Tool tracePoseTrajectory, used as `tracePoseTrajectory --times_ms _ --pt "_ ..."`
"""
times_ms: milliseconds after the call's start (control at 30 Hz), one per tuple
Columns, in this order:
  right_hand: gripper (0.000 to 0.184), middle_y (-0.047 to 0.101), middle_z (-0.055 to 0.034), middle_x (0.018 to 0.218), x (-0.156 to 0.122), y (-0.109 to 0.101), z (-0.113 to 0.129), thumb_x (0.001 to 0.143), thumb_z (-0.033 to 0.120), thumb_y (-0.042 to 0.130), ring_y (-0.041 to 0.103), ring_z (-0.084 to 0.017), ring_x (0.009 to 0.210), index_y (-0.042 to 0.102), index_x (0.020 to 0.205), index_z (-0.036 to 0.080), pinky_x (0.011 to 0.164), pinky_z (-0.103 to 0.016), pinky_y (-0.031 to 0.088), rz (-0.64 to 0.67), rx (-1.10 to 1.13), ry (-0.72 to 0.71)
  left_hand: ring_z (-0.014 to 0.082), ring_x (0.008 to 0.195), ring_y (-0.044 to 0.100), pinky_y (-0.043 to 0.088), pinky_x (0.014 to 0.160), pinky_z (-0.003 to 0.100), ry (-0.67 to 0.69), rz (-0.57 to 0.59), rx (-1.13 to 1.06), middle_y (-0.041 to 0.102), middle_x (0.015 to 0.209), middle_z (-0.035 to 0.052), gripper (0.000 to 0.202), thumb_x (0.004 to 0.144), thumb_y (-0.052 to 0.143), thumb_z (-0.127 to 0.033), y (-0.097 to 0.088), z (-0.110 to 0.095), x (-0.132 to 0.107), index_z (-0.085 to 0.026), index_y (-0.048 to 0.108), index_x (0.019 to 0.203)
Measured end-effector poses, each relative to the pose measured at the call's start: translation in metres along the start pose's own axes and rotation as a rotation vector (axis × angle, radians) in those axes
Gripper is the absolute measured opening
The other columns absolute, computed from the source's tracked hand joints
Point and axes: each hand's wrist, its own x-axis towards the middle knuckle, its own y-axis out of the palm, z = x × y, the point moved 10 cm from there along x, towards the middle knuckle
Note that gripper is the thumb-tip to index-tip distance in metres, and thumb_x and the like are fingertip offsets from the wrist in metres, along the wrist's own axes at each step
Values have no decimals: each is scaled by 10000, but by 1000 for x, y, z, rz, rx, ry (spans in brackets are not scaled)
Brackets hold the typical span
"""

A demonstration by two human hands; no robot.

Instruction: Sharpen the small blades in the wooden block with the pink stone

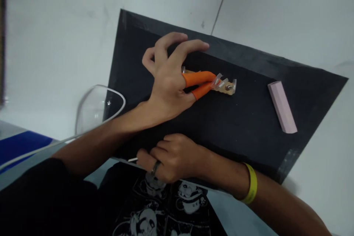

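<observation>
My left hand (166, 81) reaches over a black mat (249, 125). Its thumb and forefinger wear orange finger cots and pinch the end of a small tan part with clear ribbed pieces and a metal screw (225, 85), which lies on the mat. The other fingers of that hand are spread and lifted. My right hand (171, 158) rests as a fist at the mat's near edge, with a ring on one finger and a yellow band on the wrist. A thin pale stick (132, 160) pokes out of the fist to the left.
A pink rectangular block (282, 107) lies on the mat's right side. A clear bowl-like cover (92, 108) stands off the mat's left edge on the white table (55, 44). A blue surface (19, 147) shows at the far left.
</observation>
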Motion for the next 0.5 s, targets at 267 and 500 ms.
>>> tracePoseTrajectory --times_ms 267,500 --pt "159 396 88 514 -6 13 3 959 140 530 418 -77 423 627 835 121 441 -251 266 159 -51 -60 353 1251 492 309 1049 555 45 -28 67 654 1278 71 393 790 827 -461 -3 -4 -2 -223 721 1085" --pt "207 429 85 509 -3 6 0 993 147 513 440 -75 439 623 819 136 458 -252 307 124 -106 -45 407 1261 490 249 1003 646 102 -59 46 687 1263 36 218 760 853 -448 -1 -4 -5 -304 793 913"
